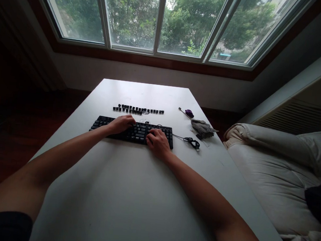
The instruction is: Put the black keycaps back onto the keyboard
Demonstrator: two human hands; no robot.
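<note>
A black keyboard (136,132) lies across the middle of a white table (125,193). My left hand (122,124) rests on its left half with the fingers curled down onto the keys. My right hand (157,142) lies over the right half, fingers bent and pressed to the keys. What the fingertips hold, if anything, is too small to make out. Behind the keyboard, a row of several loose black keycaps (138,110) is laid out on the table.
The keyboard's coiled black cable (192,141) lies to its right. Farther back are a grey cloth (203,128), a small purple object (189,113) and a thin stick. A white cushioned sofa (274,173) stands against the table's right edge. Windows fill the far wall.
</note>
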